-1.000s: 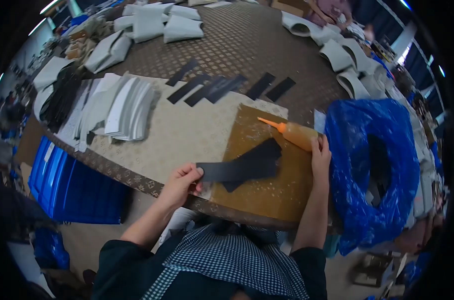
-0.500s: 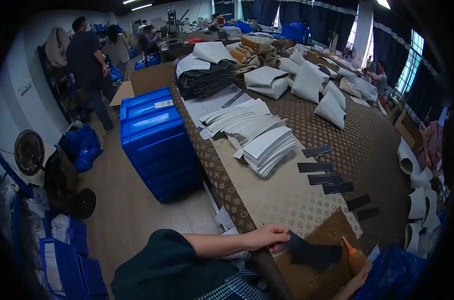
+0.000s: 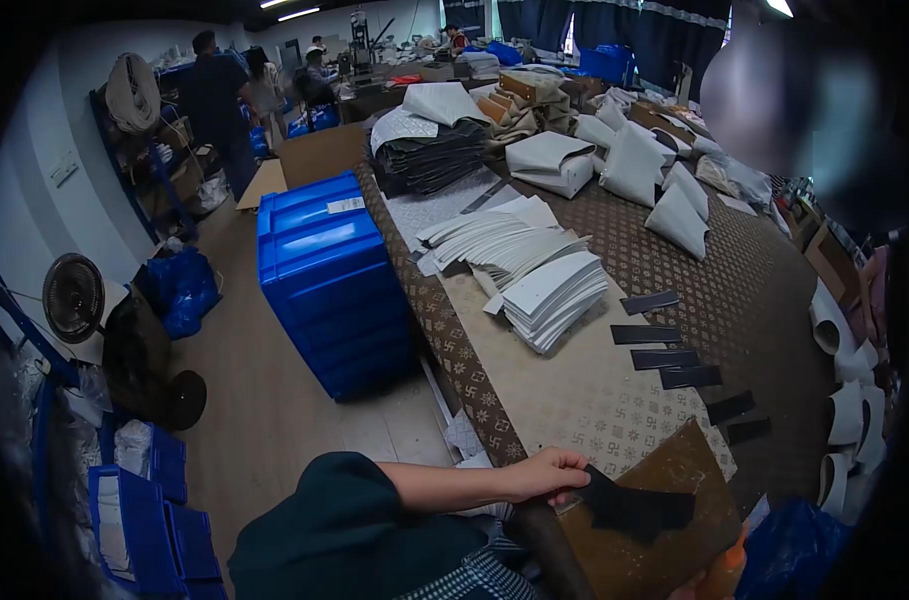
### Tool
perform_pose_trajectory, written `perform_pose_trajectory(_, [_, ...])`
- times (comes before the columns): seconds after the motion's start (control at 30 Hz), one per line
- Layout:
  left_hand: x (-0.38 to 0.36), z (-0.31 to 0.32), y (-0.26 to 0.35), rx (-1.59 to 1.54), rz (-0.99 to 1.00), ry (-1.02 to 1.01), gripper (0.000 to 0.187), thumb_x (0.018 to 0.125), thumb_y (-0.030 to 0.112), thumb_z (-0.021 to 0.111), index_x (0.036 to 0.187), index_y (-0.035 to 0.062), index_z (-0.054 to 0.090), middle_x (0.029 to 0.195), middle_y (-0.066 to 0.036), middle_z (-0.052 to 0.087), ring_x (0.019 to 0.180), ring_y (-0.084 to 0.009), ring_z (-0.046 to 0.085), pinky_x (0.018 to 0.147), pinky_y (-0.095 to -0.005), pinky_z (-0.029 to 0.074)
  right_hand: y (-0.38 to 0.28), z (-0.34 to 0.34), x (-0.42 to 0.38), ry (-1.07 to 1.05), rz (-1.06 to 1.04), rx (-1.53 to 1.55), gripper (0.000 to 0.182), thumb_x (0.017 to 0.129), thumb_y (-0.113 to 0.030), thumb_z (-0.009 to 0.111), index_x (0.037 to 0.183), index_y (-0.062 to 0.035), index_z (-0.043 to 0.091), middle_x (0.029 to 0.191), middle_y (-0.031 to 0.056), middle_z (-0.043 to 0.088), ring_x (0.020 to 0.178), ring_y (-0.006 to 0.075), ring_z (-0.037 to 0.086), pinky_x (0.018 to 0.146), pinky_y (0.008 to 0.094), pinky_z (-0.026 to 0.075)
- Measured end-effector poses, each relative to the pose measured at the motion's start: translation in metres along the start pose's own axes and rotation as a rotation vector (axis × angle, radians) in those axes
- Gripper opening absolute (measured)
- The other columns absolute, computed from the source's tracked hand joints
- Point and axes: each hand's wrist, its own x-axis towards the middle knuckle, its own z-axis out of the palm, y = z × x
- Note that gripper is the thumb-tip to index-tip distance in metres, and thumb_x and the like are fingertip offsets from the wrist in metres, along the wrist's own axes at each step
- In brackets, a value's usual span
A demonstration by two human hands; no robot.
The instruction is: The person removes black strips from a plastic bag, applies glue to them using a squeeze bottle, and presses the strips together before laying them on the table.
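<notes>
l hand (image 3: 556,476) pinches end of black strip (image 3: 652,503) over brown board (image 3: 664,560); r hand (image 3: 688,590) by orange bottle (image 3: 726,573), mostly cut off, can't tell grip. strip may skew, prob. b/c only one end's held.

Workshop, batch work on sheet material. Long worktop (image 3: 764,260) under a patterned covering carries stacked white strips (image 3: 554,300), a pile of dark pieces (image 3: 429,162) and folded pale pieces (image 3: 546,165); near edge has black strips (image 3: 649,512) on a stained brown board (image 3: 644,570). Big blue crate (image 3: 334,290) on the floor (image 3: 264,420) alongside. Left side: storage rack (image 3: 174,190), fan (image 3: 74,297), small blue bins (image 3: 194,545) with white contents. One person (image 3: 214,110) stands by the rack. Far end: several people (image 3: 317,82) among cluttered worktops, tube lights (image 3: 299,14) overhead, dark curtains (image 3: 654,40) at the windows.
</notes>
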Motion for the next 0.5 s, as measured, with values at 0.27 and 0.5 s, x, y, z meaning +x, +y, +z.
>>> perform_pose_trajectory(0.27, [-0.005,0.001,-0.003,0.031,0.022,-0.005,0.011,0.093,0.016,0.057,0.086,0.0074,0.054,0.064,0.004,0.053,0.051,-0.0037,0.050,0.045,-0.0184,0.039,-0.026,0.040,-0.046,0.005,-0.001,0.357,0.068,0.086,-0.034,0.068,0.137,0.0010,0.039,0.134,0.0166,0.047,0.115,0.0261,0.053,0.094,0.0364,0.048])
perform_pose_trajectory(0.5, [-0.005,0.000,-0.010,0.006,0.024,0.007,0.012,0.093,0.017,0.058,0.085,0.0085,0.053,0.064,0.004,0.054,0.051,-0.0035,0.050,0.044,-0.0181,0.039,-0.029,0.055,-0.087,-0.003,0.042,0.602,0.071,0.085,-0.035,0.069,0.138,0.0005,0.037,0.133,0.0160,0.047,0.115,0.0260,0.053,0.095,0.0370,0.048])
